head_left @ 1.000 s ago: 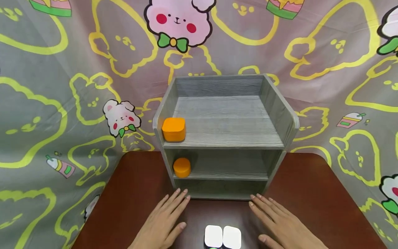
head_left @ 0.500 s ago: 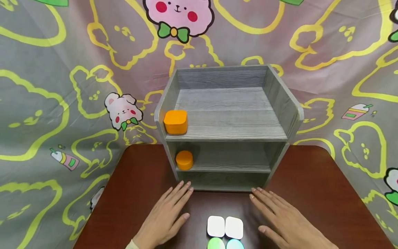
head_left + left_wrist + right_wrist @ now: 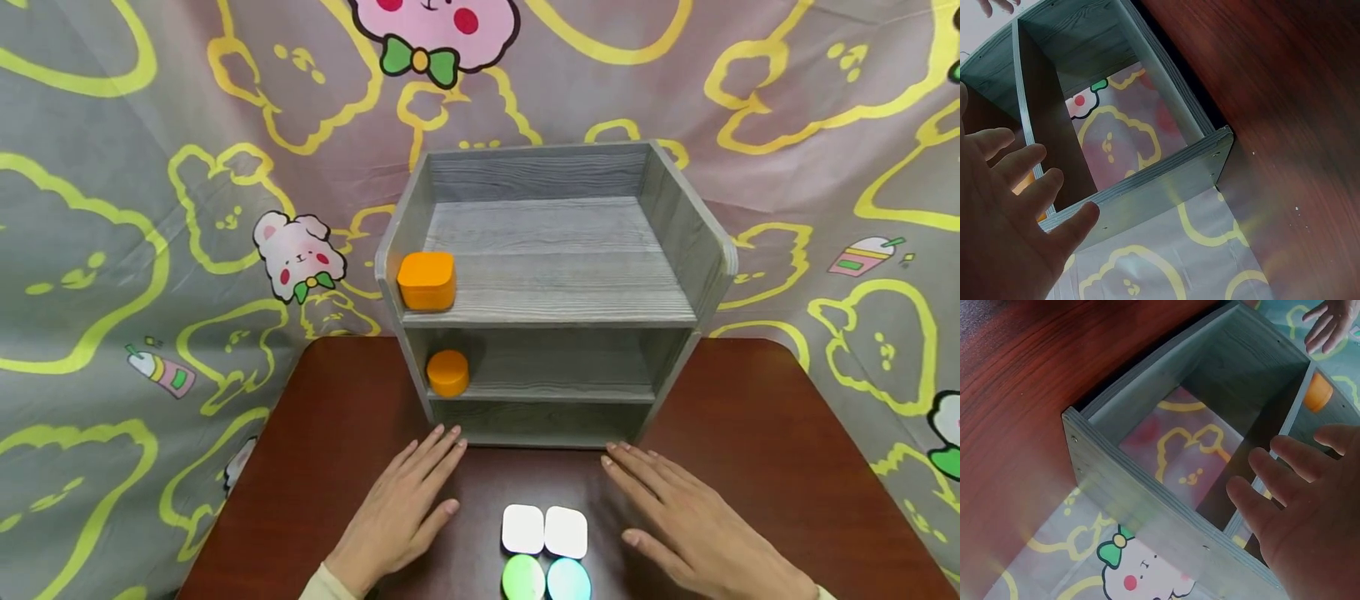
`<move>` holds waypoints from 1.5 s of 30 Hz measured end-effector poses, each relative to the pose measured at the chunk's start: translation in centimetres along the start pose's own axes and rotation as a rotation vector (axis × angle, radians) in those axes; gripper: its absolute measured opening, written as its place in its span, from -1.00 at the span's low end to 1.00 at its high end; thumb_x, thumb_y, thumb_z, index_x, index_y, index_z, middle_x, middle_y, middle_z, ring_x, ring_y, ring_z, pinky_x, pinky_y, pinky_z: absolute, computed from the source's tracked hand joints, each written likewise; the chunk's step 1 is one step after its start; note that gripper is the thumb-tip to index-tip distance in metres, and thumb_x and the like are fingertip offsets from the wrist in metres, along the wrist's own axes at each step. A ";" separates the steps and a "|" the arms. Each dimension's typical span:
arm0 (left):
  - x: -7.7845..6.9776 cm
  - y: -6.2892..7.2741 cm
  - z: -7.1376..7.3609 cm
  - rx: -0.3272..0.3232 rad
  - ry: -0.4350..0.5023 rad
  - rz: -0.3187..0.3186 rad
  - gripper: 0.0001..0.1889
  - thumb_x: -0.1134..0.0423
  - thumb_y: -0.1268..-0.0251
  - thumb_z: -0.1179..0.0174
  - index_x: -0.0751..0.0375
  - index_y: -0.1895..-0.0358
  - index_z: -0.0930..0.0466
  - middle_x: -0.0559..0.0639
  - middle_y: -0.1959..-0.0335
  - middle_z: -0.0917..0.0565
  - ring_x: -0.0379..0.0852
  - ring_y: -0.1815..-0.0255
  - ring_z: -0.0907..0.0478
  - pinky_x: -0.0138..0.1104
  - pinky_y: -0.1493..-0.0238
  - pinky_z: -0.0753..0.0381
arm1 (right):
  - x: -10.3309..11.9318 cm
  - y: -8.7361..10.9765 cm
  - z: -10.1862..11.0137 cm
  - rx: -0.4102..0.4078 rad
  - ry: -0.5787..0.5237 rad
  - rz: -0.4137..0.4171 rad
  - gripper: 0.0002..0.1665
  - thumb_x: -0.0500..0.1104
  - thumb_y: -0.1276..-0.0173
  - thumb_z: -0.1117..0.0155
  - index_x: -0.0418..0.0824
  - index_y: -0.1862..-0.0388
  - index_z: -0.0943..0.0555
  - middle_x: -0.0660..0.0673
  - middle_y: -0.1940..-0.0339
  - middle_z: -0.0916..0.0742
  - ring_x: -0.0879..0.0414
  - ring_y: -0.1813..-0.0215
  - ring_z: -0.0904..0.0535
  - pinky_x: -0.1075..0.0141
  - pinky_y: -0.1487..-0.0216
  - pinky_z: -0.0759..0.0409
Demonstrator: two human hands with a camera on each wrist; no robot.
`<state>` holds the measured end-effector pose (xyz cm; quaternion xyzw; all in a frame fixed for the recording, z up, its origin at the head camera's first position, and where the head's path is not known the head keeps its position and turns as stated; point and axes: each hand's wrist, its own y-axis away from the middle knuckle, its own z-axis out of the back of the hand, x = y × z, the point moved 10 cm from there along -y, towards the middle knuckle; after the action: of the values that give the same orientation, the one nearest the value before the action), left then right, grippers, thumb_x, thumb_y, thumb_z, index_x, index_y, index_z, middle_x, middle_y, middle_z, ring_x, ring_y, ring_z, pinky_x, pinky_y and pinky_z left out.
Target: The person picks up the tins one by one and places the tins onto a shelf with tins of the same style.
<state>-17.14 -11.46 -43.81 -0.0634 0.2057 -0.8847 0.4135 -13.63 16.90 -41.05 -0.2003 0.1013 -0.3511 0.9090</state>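
My left hand (image 3: 401, 512) lies with straight fingers in front of the shelf's left end, holding nothing. Opposite it, my right hand (image 3: 693, 525) stretches its fingers toward the right end, also holding nothing. Between the hands are two white rounded-square pieces, the left one (image 3: 522, 529) beside the right one (image 3: 566, 532). Just nearer to me sit a green round piece (image 3: 523, 577) and a blue round piece (image 3: 569, 579). The grey wooden shelf (image 3: 551, 320) carries an orange rounded-square box (image 3: 427, 282) on its upper board and an orange round piece (image 3: 447, 373) on the board below.
A dark reddish-brown table (image 3: 757, 442) supports everything. Behind and along the sides hangs a patterned cloth (image 3: 150, 250) with cartoon animals. The shelf's side panels (image 3: 697, 233) rise above its upper board.
The head view has tilted downward, so the shelf appears higher and the green and blue pieces have come into view. Both hands hold about the same place on the table.
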 end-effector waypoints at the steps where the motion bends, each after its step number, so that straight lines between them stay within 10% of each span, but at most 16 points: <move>1: -0.1 0.0 0.0 -0.003 0.004 -0.002 -0.34 -0.16 -0.64 0.05 -0.03 -0.66 -0.19 -0.09 -0.67 -0.28 0.03 -0.66 -0.27 -0.16 -0.70 -0.10 | 0.0 0.0 -0.1 0.003 0.000 -0.002 -0.16 0.28 -0.54 -0.16 -0.05 -0.65 -0.31 -0.01 -0.61 -0.47 0.16 -0.61 -0.22 0.50 -0.72 0.24; 6: -0.2 0.3 0.2 -0.016 0.035 -0.006 -0.34 -0.14 -0.62 0.00 -0.01 -0.64 -0.22 -0.05 -0.64 -0.34 0.06 -0.63 -0.33 -0.44 -0.72 0.34 | 0.3 0.2 -0.4 0.006 0.003 0.010 -0.15 0.27 -0.52 -0.20 -0.06 -0.64 -0.32 -0.02 -0.59 -0.49 0.08 -0.52 -0.37 0.51 -0.71 0.23; 15: 0.6 -0.1 0.4 -0.065 0.061 0.019 -0.36 -0.11 -0.58 -0.09 0.00 -0.60 -0.30 -0.05 -0.61 -0.39 0.03 -0.59 -0.39 -0.06 -0.44 -0.48 | 0.5 0.0 -0.4 -0.020 -0.005 0.020 -0.14 0.26 -0.45 -0.29 -0.07 -0.61 -0.37 -0.02 -0.55 -0.54 0.03 -0.42 -0.51 0.52 -0.68 0.18; 23: 1.8 -0.3 0.3 -0.042 0.077 0.084 -0.32 -0.10 -0.52 -0.18 -0.01 -0.61 -0.29 -0.06 -0.62 -0.36 0.02 -0.57 -0.40 0.00 -0.41 -0.55 | 0.7 -0.1 -0.8 -0.017 -0.012 0.029 -0.15 0.25 -0.47 -0.28 -0.07 -0.61 -0.37 -0.06 -0.51 -0.58 0.03 -0.41 -0.53 0.52 -0.67 0.16; 32: 2.4 -0.7 0.5 -0.067 0.138 0.119 -0.31 -0.04 -0.49 -0.23 0.00 -0.61 -0.28 -0.04 -0.53 -0.46 -0.04 -0.51 -0.44 -0.08 -0.42 -0.52 | 1.0 0.2 -2.9 0.143 -0.037 -0.051 -0.20 0.25 -0.38 -0.41 0.11 -0.54 -0.43 0.20 -0.28 -0.65 0.29 -0.15 -0.61 0.17 -0.04 -0.69; 45: 4.5 -1.6 2.2 -0.209 0.204 0.203 -0.34 0.18 -0.32 -0.38 0.10 -0.48 -0.44 -0.01 -0.27 -0.61 -0.05 -0.25 -0.58 -0.07 -0.25 -0.62 | 2.6 0.3 -4.7 0.136 -0.146 0.027 -0.29 0.10 -0.35 -0.47 -0.01 -0.44 -0.54 0.23 0.08 -0.62 0.42 0.14 -0.46 0.35 0.25 -0.57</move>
<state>-20.55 -14.64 -41.39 0.0053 0.3427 -0.8141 0.4688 -13.10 13.90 -45.54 -0.1616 0.0134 -0.3292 0.9302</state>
